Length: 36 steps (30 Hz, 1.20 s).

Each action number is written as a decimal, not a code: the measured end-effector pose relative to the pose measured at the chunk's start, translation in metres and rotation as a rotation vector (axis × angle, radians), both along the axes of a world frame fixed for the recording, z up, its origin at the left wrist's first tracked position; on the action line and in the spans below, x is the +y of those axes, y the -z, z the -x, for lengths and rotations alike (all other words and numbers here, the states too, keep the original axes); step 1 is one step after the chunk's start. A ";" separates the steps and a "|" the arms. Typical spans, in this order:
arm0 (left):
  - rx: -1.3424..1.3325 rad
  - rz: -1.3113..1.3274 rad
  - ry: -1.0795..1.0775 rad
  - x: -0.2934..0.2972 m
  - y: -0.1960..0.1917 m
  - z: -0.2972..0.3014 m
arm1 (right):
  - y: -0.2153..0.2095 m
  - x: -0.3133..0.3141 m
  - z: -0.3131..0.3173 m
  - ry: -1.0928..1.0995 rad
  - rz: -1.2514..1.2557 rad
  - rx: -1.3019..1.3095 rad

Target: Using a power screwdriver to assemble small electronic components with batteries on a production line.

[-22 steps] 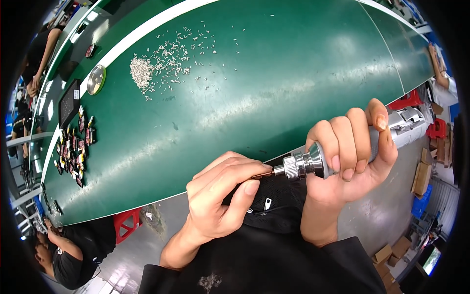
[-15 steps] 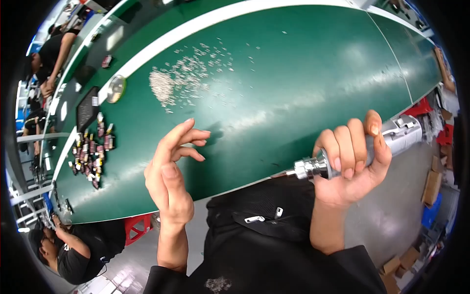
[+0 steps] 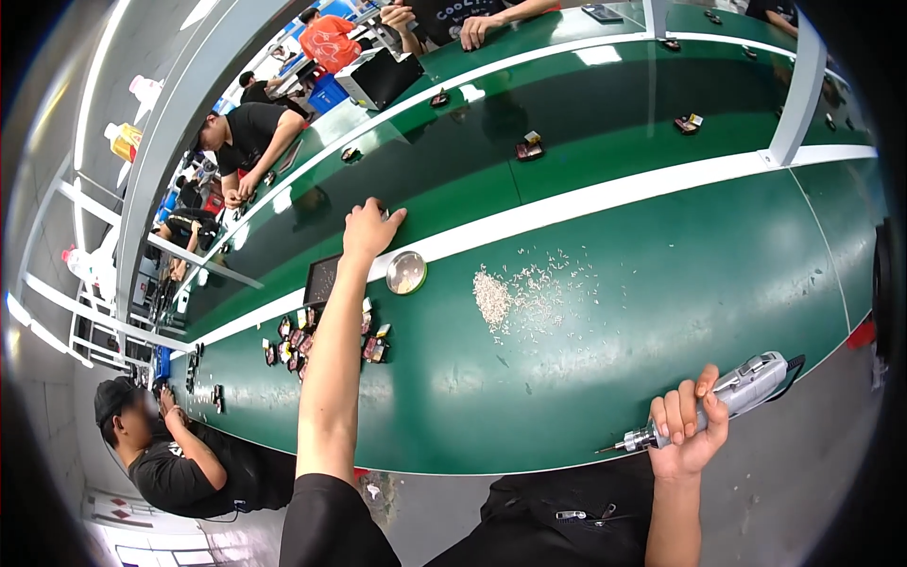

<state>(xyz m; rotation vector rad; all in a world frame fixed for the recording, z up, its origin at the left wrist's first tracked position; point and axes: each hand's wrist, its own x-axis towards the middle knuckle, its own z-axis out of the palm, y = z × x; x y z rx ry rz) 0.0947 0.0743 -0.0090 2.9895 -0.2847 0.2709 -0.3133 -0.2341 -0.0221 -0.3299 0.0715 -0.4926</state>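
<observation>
Left hand [image 3: 370, 230] stretched far across green belt [image 3: 661, 283], fingers spread flat on white stripe, holding nothing. Right hand [image 3: 688, 430] wrapped round electric screwdriver [image 3: 718, 402] at near edge, bit idle. Screw pile [image 3: 515, 295] untouched; small parts [image 3: 326, 340] unassembled. Work judged early.

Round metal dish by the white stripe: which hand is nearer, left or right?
Left. The left hand is stretched out across the belt just above-left of the round metal dish. The right hand is back at the near belt edge, gripping an electric screwdriver.
</observation>
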 end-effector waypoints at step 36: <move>0.371 0.375 1.031 -0.155 -0.034 0.320 | 0.007 0.001 0.034 -0.149 0.069 -0.027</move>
